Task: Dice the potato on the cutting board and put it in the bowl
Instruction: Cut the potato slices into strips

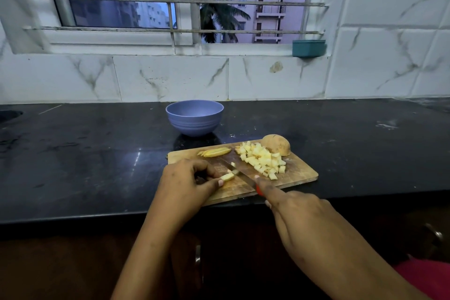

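Observation:
A wooden cutting board lies on the black counter near its front edge. On it are a pile of diced potato, a few cut strips at the back left, and an uncut potato half at the back right. My left hand pinches a small bundle of potato strips against the board. My right hand grips a red-handled knife, forefinger along its spine, with the blade set across the strips. An empty lilac bowl stands behind the board.
The black counter stretches left and right of the board, with a marble-tiled wall behind. A teal container sits on the window sill. A sink edge shows at the far left. Dark cabinet fronts lie below.

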`<state>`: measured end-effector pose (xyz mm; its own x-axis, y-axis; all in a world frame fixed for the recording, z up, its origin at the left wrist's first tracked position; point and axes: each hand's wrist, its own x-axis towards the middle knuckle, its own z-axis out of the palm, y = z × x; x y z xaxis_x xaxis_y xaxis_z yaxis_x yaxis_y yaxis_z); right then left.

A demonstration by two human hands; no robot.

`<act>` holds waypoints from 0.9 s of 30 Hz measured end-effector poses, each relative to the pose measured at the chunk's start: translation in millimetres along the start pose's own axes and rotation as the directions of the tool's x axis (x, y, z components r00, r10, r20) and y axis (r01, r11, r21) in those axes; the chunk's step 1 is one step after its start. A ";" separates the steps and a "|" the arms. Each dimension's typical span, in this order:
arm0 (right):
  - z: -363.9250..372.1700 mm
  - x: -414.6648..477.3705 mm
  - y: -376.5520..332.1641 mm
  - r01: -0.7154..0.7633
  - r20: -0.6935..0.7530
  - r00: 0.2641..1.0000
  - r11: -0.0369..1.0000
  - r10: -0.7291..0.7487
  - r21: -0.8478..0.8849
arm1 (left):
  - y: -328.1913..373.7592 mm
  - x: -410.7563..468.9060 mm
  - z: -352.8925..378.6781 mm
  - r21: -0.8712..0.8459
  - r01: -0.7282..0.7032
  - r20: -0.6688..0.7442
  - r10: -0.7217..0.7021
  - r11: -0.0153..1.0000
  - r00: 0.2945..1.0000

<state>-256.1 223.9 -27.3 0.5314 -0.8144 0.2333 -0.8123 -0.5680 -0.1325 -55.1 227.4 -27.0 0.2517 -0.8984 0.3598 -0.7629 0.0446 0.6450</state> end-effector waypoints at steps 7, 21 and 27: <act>6.2 8.7 -2.5 -0.008 0.053 0.999 1.000 0.007 0.008 | -0.2 -1.3 5.2 -0.031 0.035 -0.094 -0.038 0.999 0.995; -2.2 6.0 -5.7 0.003 0.071 0.997 1.000 -0.005 0.022 | 0.2 -1.1 -2.4 -0.033 0.002 -0.011 -0.002 0.999 1.000; 0.4 3.4 -13.6 0.001 0.138 0.990 1.000 0.003 -0.025 | 1.2 -0.6 1.2 -0.045 0.015 -0.062 -0.018 0.999 0.998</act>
<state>-243.1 228.8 -25.1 0.5572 -0.8245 0.0982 -0.8177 -0.5654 -0.1080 -56.8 227.4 -27.2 0.3017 -0.8704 0.3890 -0.7312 0.0506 0.6803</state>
